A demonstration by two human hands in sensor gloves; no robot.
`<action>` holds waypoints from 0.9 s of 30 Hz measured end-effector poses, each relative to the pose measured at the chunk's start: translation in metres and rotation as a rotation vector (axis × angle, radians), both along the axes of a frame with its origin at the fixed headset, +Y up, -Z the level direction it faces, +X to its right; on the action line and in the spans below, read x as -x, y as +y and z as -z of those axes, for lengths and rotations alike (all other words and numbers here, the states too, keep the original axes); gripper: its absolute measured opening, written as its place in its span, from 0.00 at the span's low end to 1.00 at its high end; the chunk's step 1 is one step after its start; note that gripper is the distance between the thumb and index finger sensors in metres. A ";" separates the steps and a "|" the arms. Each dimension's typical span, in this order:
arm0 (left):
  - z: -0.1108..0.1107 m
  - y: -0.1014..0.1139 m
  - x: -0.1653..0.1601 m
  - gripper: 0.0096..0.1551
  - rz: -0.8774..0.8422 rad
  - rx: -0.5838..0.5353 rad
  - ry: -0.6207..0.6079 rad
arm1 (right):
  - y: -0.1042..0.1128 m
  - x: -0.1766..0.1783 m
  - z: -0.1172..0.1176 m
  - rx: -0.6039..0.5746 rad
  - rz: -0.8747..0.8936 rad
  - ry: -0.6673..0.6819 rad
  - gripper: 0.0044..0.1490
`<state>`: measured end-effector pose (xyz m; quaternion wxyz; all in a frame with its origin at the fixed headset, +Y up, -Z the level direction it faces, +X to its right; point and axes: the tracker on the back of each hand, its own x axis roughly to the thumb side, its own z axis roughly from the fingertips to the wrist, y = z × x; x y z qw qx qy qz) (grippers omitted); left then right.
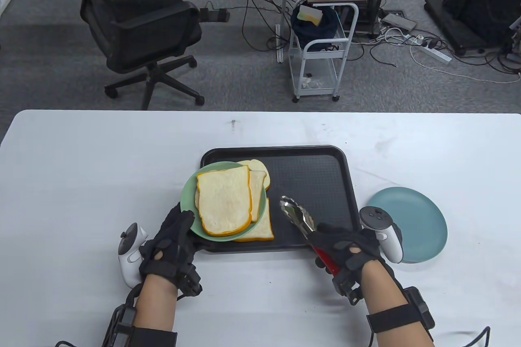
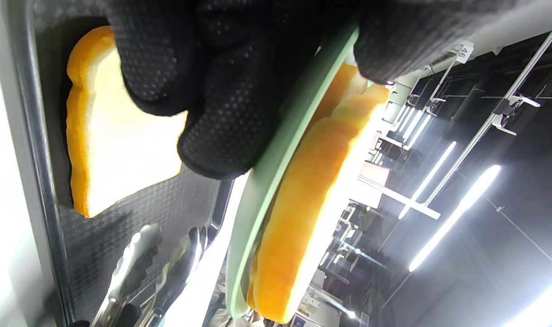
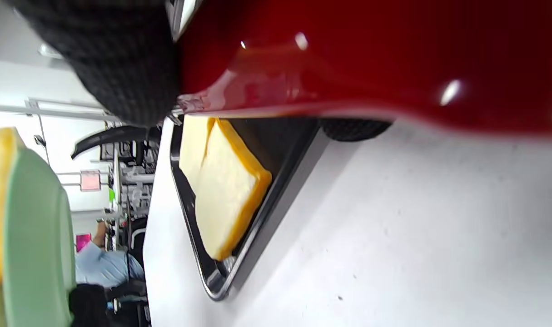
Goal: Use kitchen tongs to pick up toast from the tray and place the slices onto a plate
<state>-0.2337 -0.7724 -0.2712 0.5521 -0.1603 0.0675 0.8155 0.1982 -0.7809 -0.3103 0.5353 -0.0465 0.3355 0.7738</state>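
My left hand [image 1: 179,227] grips the near rim of a green plate [image 1: 188,196] and holds it tilted over the left end of the black tray [image 1: 317,168]. A large toast slice [image 1: 223,202] lies on top of the plate, with another slice [image 1: 257,194] showing under it. One more slice [image 1: 260,232] lies flat on the tray below. In the left wrist view my fingers [image 2: 221,91] pinch the plate's edge [image 2: 266,172]. My right hand [image 1: 346,247] grips the red handles of the metal tongs [image 1: 295,214]; their tips hover over the tray and hold nothing.
A blue plate [image 1: 411,223] sits on the white table [image 1: 101,168] just right of the tray, beside my right hand. An office chair [image 1: 138,29] and a small cart [image 1: 325,29] stand on the floor beyond the table's far edge.
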 end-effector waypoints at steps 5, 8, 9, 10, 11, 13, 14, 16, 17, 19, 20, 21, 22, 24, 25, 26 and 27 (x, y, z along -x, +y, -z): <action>0.000 0.000 -0.001 0.36 -0.001 0.007 -0.002 | -0.003 0.017 0.007 0.032 -0.025 0.038 0.54; 0.000 0.000 -0.001 0.36 0.001 0.001 -0.005 | -0.005 0.025 0.007 0.055 -0.046 0.100 0.54; 0.000 0.000 -0.001 0.36 0.000 -0.001 -0.005 | -0.005 0.027 0.007 0.060 -0.040 0.118 0.54; 0.000 0.000 -0.002 0.36 -0.001 -0.004 -0.006 | -0.004 0.029 0.006 0.067 -0.040 0.123 0.53; 0.000 0.000 -0.002 0.36 -0.001 -0.005 -0.007 | -0.004 0.031 0.006 0.069 -0.043 0.132 0.53; 0.000 0.001 -0.003 0.36 -0.003 -0.009 -0.011 | -0.004 0.034 0.006 0.065 -0.062 0.155 0.53; 0.000 0.001 -0.003 0.36 -0.003 -0.011 -0.012 | -0.004 0.034 0.006 0.066 -0.071 0.153 0.52; 0.000 0.001 -0.004 0.36 0.000 -0.013 -0.015 | -0.005 0.035 0.006 0.067 -0.093 0.156 0.51; 0.001 0.001 -0.004 0.36 0.002 -0.013 -0.017 | -0.006 0.035 0.006 0.069 -0.112 0.158 0.51; 0.001 0.000 -0.004 0.36 0.005 -0.013 -0.017 | -0.008 0.037 0.005 0.066 -0.143 0.154 0.50; 0.001 0.000 -0.003 0.36 0.005 -0.012 -0.015 | -0.009 0.039 0.005 0.071 -0.163 0.170 0.49; 0.000 0.000 -0.003 0.36 0.005 -0.011 -0.015 | -0.009 0.040 0.004 0.068 -0.172 0.174 0.49; 0.001 -0.001 -0.003 0.36 0.004 -0.010 -0.014 | -0.008 0.041 0.004 0.064 -0.177 0.175 0.49; 0.001 -0.001 -0.003 0.36 0.005 -0.006 -0.012 | -0.007 0.040 0.003 0.051 -0.174 0.169 0.47; 0.001 -0.001 -0.002 0.36 0.006 -0.005 -0.011 | -0.005 0.039 0.003 0.043 -0.171 0.168 0.47; 0.001 -0.002 -0.002 0.36 0.007 -0.002 -0.007 | -0.003 0.037 0.002 0.029 -0.165 0.159 0.46; 0.001 -0.002 -0.001 0.36 0.006 0.000 -0.005 | -0.001 0.035 0.001 0.019 -0.158 0.151 0.45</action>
